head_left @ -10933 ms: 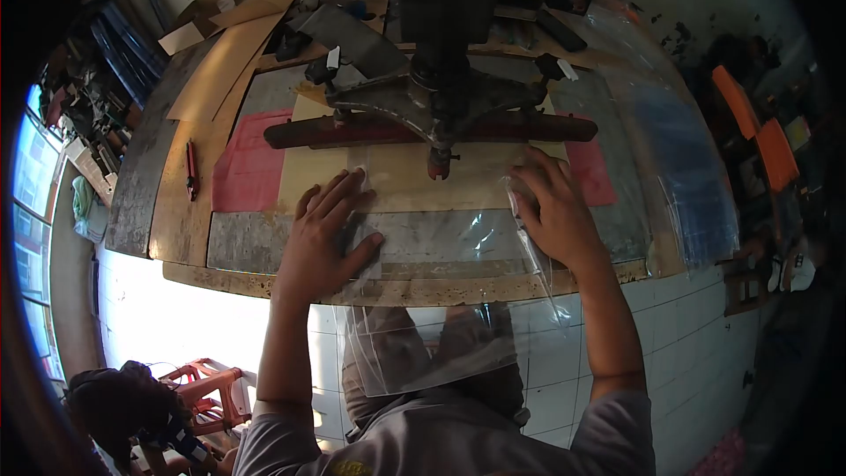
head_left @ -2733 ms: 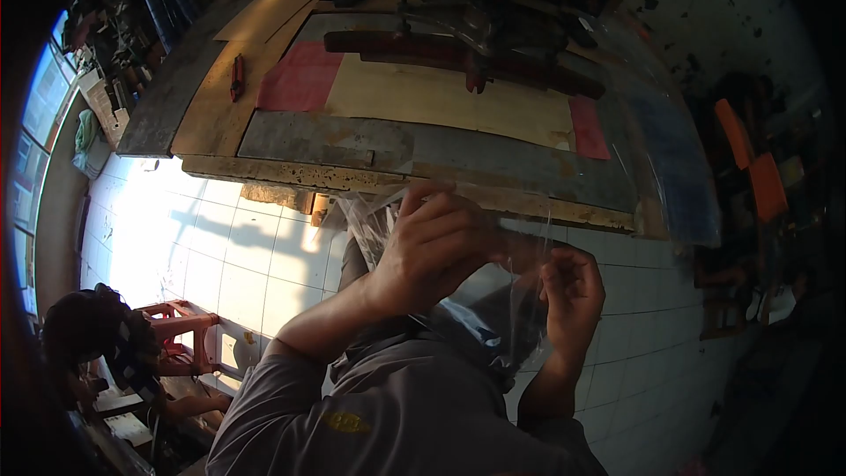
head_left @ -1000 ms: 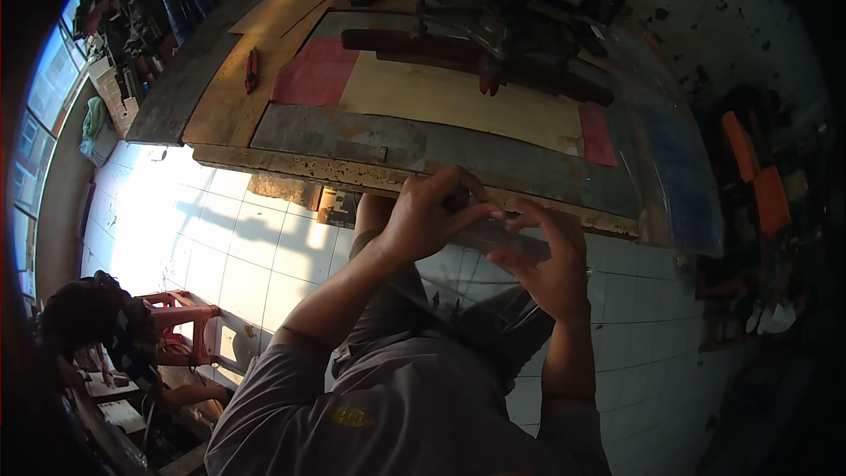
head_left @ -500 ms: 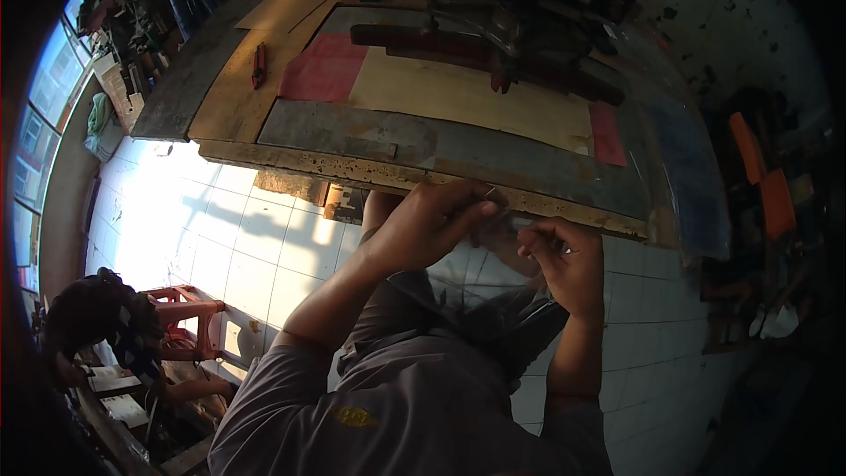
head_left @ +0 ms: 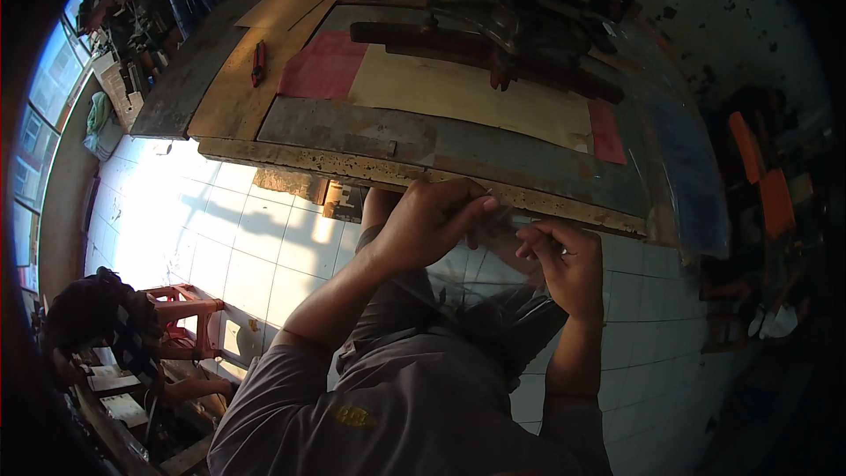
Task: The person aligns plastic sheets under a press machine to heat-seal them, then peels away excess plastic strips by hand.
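Observation:
Close to the table's front edge, my left hand (head_left: 436, 220) has thumb and forefinger pinched together. To its right and a little lower, my right hand (head_left: 566, 266) is closed with curled fingers. Between the two hands hangs what looks like a clear plastic sheet (head_left: 498, 275), see-through and creased, over my lap. Each hand seems to grip part of it, though its edges are hard to make out. On the table in front lies a cream sheet (head_left: 467, 92) with pink pieces (head_left: 322, 66) at its ends, under a dark red clamp bar (head_left: 423, 42).
A worn table (head_left: 335, 137) spans the front. A red cutter knife (head_left: 258, 64) lies on its left part beside brown board (head_left: 231, 88). Clear plastic (head_left: 692, 176) hangs at the right end. Another person (head_left: 110, 326) is at lower left near a red stool (head_left: 187, 322).

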`<state>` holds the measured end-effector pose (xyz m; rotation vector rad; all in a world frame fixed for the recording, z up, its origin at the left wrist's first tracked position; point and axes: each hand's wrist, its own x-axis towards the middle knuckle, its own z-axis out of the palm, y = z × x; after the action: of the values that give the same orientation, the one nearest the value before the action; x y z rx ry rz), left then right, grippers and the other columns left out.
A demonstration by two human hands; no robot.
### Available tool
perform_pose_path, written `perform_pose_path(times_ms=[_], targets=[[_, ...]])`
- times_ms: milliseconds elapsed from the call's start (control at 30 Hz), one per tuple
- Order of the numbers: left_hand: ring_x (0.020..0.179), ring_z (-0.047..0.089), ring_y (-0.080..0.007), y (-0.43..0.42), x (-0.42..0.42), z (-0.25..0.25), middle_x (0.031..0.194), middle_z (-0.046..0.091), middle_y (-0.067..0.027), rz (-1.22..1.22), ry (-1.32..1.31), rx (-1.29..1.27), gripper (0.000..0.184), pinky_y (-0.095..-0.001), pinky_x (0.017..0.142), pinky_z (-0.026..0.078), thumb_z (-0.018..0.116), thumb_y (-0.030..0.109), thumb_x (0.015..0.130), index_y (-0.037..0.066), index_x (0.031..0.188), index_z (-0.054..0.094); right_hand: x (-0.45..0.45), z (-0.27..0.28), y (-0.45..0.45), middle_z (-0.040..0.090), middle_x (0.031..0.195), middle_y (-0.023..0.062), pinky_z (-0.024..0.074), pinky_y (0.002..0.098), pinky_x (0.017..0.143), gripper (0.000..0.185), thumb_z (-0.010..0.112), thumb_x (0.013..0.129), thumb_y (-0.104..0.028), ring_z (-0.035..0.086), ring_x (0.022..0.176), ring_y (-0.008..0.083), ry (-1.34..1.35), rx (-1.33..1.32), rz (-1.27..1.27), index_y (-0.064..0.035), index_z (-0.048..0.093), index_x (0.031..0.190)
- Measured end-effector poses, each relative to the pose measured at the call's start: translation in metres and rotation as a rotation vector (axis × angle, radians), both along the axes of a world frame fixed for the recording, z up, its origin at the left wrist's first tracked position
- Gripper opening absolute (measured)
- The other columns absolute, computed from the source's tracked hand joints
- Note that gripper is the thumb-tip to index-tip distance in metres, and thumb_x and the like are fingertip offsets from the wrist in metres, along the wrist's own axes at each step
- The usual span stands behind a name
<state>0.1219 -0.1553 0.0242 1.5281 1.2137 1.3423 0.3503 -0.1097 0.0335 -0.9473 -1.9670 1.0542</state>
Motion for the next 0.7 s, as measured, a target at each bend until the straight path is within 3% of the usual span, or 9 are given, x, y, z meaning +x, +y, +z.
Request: perform_pose_path(times_ms=[167, 267, 500, 567, 700], targets=[[0.065, 0.074, -0.0143, -0.002, 0.001, 0.001, 0.078, 0.075, -0.0091, -0.008, -0.03, 0.023, 0.022, -0.0274, 0.06, 0.056, 0.063, 0.016, 0.105, -0.005, 0.105, 0.071, 0.003, -0.001, 0.001, 0.073, 0.073, 0.0069, 0.0523, 0.0248, 0.062, 0.015, 0.074, 0.097, -0.012, 0.067, 0.065, 0.0105, -0.007, -0.002, -0.017, 0.0032, 0.075, 0.094], [0.066, 0.074, -0.0148, -0.001, 0.002, 0.0, 0.08, 0.075, -0.01, -0.003, -0.034, 0.003, 0.023, -0.0277, 0.06, 0.057, 0.062, 0.016, 0.105, -0.005, 0.106, 0.071, 0.004, 0.002, 0.003, 0.076, 0.077, 0.0074, 0.0575, 0.024, 0.063, 0.007, 0.071, 0.097, -0.004, 0.075, 0.071, 0.0126, -0.049, 0.043, 0.018, 0.0012, 0.076, 0.099], [0.067, 0.073, -0.0139, 0.0, 0.003, -0.002, 0.079, 0.074, -0.0104, 0.014, -0.066, -0.039, 0.023, -0.028, 0.059, 0.056, 0.063, 0.016, 0.106, -0.006, 0.106, 0.07, 0.004, 0.0, 0.005, 0.076, 0.077, 0.0074, 0.058, 0.0239, 0.064, 0.008, 0.072, 0.097, -0.006, 0.075, 0.071, 0.0129, -0.042, 0.035, 0.033, 0.0011, 0.075, 0.1], [0.066, 0.072, -0.013, 0.002, 0.004, -0.006, 0.079, 0.074, -0.01, 0.034, -0.07, -0.029, 0.023, -0.0276, 0.058, 0.054, 0.063, 0.016, 0.106, -0.006, 0.105, 0.07, 0.006, -0.002, 0.007, 0.076, 0.079, 0.0079, 0.0578, 0.0235, 0.064, 0.01, 0.072, 0.097, -0.006, 0.075, 0.072, 0.013, -0.046, 0.051, 0.053, 0.0008, 0.075, 0.104], [0.065, 0.071, -0.0119, 0.009, -0.006, -0.017, 0.077, 0.074, -0.0083, 0.158, -0.041, 0.003, 0.025, -0.0264, 0.058, 0.053, 0.063, 0.02, 0.106, -0.004, 0.105, 0.071, 0.012, 0.01, 0.01, 0.076, 0.1, 0.0085, 0.0581, 0.0289, 0.077, 0.033, 0.082, 0.088, -0.012, 0.074, 0.087, 0.0141, -0.104, 0.161, 0.097, -0.0018, 0.07, 0.118]])
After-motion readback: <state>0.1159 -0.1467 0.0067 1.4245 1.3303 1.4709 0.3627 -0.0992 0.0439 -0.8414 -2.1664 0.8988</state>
